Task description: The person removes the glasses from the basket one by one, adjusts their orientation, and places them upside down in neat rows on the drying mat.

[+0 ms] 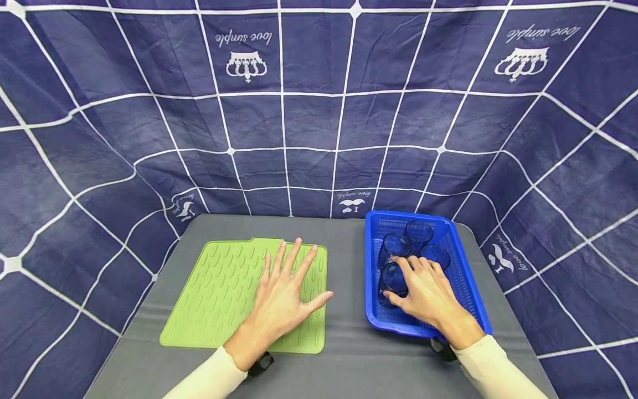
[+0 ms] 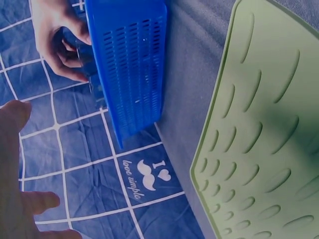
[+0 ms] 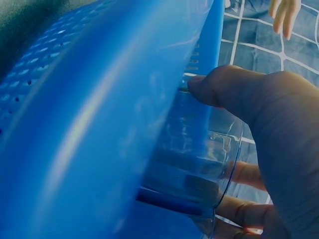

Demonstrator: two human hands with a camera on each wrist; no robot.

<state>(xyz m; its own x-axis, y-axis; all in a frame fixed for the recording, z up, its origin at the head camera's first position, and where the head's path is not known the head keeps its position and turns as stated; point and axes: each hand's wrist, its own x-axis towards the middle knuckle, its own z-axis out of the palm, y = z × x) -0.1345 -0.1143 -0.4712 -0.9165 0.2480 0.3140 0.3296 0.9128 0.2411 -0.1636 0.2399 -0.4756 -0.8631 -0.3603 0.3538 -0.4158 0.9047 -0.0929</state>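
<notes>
My right hand (image 1: 423, 291) reaches into a blue plastic basket (image 1: 370, 288). Its thumb and fingers curl round the nearest clear drinking glass (image 1: 394, 277), which stands in the basket's near left part. In the right wrist view, the thumb (image 3: 214, 89) lies at the glass rim and the other fingers show on the far side, behind the glass (image 3: 219, 149). My left hand (image 1: 281, 299) hovers over a green drying mat (image 1: 214, 299), fingers spread and straight, holding nothing.
More clear glasses stand close together in the basket, including one at the back (image 1: 418, 230) and one on the right (image 1: 436, 256). Mat and basket share a grey tabletop (image 1: 346, 266). A blue cloth with white lines (image 1: 319, 122) hangs behind and along both sides.
</notes>
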